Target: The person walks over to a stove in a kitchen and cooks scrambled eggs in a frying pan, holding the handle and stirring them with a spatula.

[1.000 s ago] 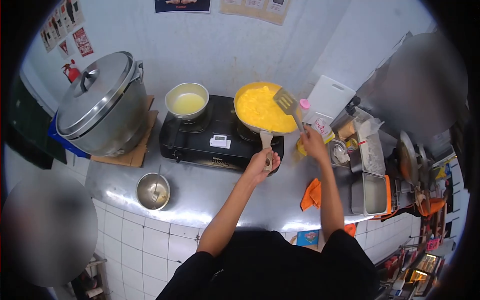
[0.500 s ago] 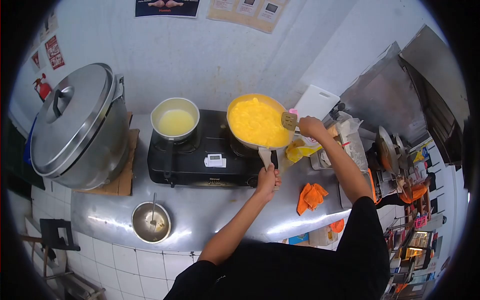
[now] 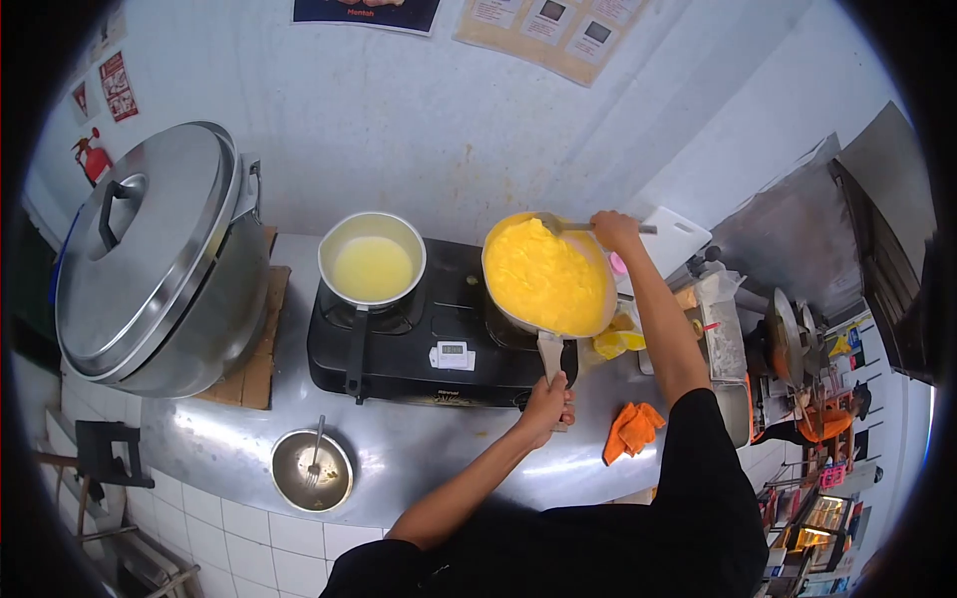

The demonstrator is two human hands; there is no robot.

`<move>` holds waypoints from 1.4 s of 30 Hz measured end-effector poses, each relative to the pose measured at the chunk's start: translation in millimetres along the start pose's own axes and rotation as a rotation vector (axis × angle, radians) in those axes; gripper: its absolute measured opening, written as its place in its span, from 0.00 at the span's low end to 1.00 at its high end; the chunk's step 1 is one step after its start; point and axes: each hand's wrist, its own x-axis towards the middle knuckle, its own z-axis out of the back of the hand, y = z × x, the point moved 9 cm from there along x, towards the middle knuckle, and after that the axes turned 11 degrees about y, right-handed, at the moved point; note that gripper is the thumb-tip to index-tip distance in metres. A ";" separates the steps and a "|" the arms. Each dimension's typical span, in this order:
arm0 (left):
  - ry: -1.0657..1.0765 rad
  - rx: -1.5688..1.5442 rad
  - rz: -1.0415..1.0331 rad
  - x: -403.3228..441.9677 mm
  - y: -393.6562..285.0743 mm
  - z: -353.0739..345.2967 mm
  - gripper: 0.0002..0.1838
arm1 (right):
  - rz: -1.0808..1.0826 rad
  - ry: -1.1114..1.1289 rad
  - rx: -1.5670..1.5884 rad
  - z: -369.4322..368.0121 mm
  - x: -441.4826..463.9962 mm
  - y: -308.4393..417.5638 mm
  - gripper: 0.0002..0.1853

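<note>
My left hand point(image 3: 547, 407) is closed around the light handle of a frying pan point(image 3: 604, 317) on the right burner of a black gas stove point(image 3: 469, 391). Soft yellow scrambled egg point(image 3: 548, 279) covers most of the pan. My right hand point(image 3: 615, 231), also closed, grips a spatula point(image 3: 578, 227) near the pan's far rim. The spatula's blade lies at the egg's upper edge, partly hidden by it. On the left burner stands a saucepan point(image 3: 371, 261) with pale yellow liquid inside. A small digital timer point(image 3: 453, 354) rests on the stove top between the burners.
A large lidded metal pot point(image 3: 150, 269) stands on cardboard at left. A steel bowl point(image 3: 312, 470) with a fork sits near the front edge. An orange cloth point(image 3: 633, 432) lies at right, by metal trays point(image 3: 733, 339). A white cutting board point(image 3: 666, 249) leans on the wall. Another person point(image 3: 827, 424) is far right.
My right hand has moved the spatula from the pan's right side to its far rim, and the egg is pushed up there. My left hand keeps the handle. The whole view has shifted slightly.
</note>
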 end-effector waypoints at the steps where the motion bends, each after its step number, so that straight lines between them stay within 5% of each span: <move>1: -0.005 0.008 0.011 -1.2 1.9 0.3 0.10 | 0.031 -0.013 0.034 7.1 -1.1 13.2 0.11; 7: -0.017 0.017 0.041 -5.5 -1.6 7.3 0.10 | 0.458 -0.328 -0.219 51.4 -53.8 105.1 0.13; 13: 0.010 -0.046 0.032 -5.5 -4.6 5.0 0.09 | 0.690 -0.500 -0.374 54.3 -153.4 114.2 0.14; 26: 0.035 -0.205 -0.043 -9.7 2.6 -5.5 0.12 | 0.251 0.254 0.036 38.0 -239.5 4.7 0.22; 29: 0.073 -0.228 -0.034 -9.5 5.4 -2.4 0.12 | 0.235 0.720 0.223 32.9 -282.1 19.7 0.23; 35: 0.083 -0.234 -0.048 -1.1 12.7 1.8 0.13 | 0.520 0.279 0.060 -35.9 -251.6 53.6 0.22; 42: 0.067 -0.193 -0.005 1.6 13.3 3.2 0.12 | 0.174 0.034 0.210 -45.9 -197.4 94.7 0.17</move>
